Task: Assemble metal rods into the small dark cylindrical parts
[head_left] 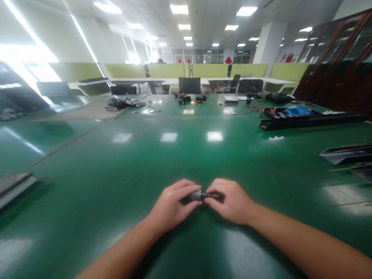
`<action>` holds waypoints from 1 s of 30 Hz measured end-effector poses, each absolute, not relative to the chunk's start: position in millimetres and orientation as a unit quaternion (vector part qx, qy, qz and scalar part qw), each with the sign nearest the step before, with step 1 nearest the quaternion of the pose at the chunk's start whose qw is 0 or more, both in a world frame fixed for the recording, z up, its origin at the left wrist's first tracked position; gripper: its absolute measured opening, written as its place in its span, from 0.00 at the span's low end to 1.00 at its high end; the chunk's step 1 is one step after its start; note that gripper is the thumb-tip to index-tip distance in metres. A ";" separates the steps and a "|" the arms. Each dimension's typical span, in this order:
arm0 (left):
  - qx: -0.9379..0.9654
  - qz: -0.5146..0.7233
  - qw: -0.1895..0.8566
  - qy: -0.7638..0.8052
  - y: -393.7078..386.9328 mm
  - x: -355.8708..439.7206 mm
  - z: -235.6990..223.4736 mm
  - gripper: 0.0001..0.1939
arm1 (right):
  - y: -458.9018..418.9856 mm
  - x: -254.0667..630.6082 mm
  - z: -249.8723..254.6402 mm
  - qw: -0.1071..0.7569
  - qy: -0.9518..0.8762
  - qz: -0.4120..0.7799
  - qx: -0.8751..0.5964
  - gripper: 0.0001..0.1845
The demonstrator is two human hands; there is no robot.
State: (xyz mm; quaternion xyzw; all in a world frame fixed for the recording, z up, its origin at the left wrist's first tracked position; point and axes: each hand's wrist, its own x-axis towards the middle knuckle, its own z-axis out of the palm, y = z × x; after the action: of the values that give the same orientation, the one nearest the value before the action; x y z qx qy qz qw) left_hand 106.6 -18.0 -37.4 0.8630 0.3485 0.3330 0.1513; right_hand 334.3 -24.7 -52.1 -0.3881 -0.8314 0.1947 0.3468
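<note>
Just above the green tabletop, both hands hold a small grey cylindrical part with a thin dark shaft, lying roughly level between them. The thicker grey end is gripped by my left hand, its thumb and fingers closed around it. My right hand pinches the thin dark end, which looks ridged. Only a short gap separates the fingertips of the two hands. Parts of the piece are hidden by the fingers, and its exact kind is too small to make out.
The glossy green table spreads out ahead. At the right lie long black metal channels and grey profiles. A flat panel sits at the left edge. Electronic parts and a white box are at the far side.
</note>
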 end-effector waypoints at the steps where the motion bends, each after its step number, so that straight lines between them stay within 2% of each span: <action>1: 0.863 0.335 0.150 0.349 -17.8 106.6 -37.3 0.13 | -24.6 334.4 -52.0 0.347 -0.831 0.194 -0.389 0.02; 30: 0.855 0.348 0.146 0.357 -13.3 102.7 -41.2 0.15 | -23.5 337.3 -50.4 0.342 -0.815 0.210 -0.418 0.02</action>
State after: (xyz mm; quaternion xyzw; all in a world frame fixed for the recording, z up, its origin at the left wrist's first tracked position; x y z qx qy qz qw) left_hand 102.7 -13.3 -41.2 0.8546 0.3570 0.3477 0.1459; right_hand 337.3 -23.5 -50.4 -0.4181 -0.8152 0.2096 0.3417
